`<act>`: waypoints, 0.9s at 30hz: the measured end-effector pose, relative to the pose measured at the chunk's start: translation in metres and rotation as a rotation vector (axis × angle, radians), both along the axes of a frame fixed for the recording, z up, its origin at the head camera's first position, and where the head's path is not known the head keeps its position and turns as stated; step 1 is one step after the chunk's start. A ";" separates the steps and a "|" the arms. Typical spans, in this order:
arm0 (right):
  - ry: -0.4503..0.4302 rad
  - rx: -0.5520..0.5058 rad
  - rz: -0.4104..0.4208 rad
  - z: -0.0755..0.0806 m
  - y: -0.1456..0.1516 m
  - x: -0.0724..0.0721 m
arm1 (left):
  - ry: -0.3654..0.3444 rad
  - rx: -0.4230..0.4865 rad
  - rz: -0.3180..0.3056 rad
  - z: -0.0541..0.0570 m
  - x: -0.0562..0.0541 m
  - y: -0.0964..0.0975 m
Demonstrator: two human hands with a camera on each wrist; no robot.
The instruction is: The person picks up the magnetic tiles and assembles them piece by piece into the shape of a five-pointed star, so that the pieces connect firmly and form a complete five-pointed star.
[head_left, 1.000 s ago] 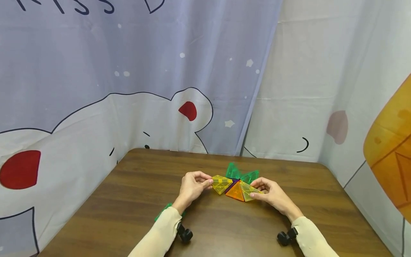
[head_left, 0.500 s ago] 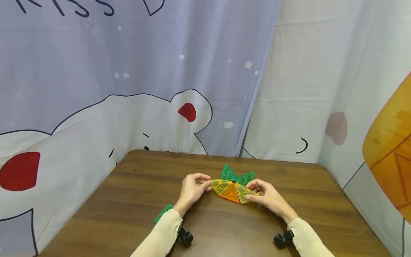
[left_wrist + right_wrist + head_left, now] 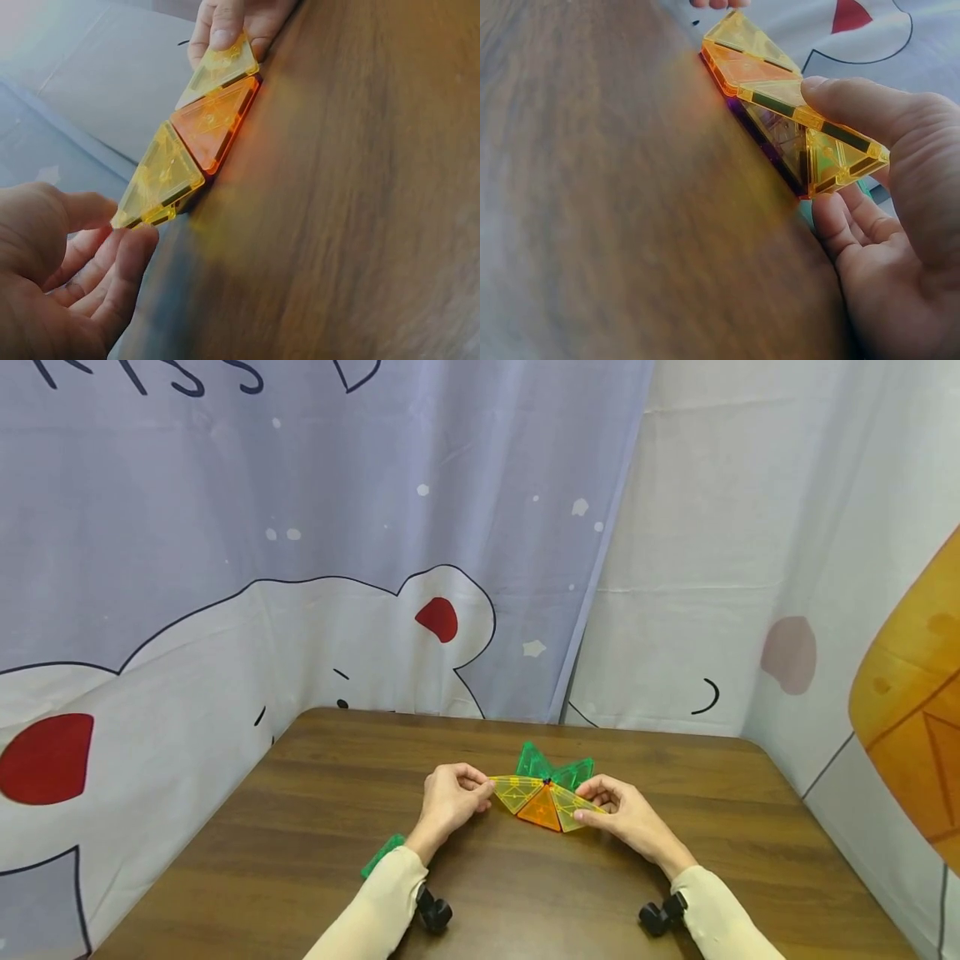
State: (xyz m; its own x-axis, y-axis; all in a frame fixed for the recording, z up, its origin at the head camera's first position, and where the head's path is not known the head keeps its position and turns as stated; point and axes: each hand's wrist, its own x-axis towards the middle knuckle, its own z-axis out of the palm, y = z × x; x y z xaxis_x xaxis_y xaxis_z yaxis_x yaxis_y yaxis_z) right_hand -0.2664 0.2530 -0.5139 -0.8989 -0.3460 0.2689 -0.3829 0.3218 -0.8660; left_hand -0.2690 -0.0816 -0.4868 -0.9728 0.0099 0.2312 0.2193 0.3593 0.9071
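My left hand [image 3: 452, 802] pinches the outer corner of a translucent yellow triangular magnetic tile [image 3: 161, 176] between thumb and fingers. On the other side, my right hand [image 3: 626, 818] grips another yellow triangular magnetic tile [image 3: 776, 97], thumb on top and fingers beneath. Between them an orange triangular tile [image 3: 540, 810] meets both yellow ones edge to edge, forming a sloping fan. Dark purple tile edges [image 3: 769, 142] show underneath in the right wrist view, with more yellow tile below the right thumb. Two green tiles [image 3: 534, 762] stick up behind the fan in the head view.
A loose green tile [image 3: 382, 855] lies on the brown wooden table [image 3: 480, 893], partly behind my left forearm. Black wrist cameras [image 3: 433, 912] sit on both wrists. A printed curtain [image 3: 360, 635] hangs behind the table's far edge.
The tile shape has shifted slightly left and towards me along with my right hand. The left yellow tile has closed up against the orange one, and the purple edges are now mostly covered from above.
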 end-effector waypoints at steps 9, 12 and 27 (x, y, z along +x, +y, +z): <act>-0.002 0.008 -0.025 -0.001 0.000 0.000 | -0.037 0.179 -0.005 -0.003 0.000 0.007; -0.011 -0.015 -0.014 -0.001 0.000 -0.001 | -0.050 0.220 -0.007 -0.005 -0.001 0.009; -0.016 -0.070 -0.073 -0.002 -0.002 0.001 | -0.015 0.109 0.044 -0.004 0.001 0.012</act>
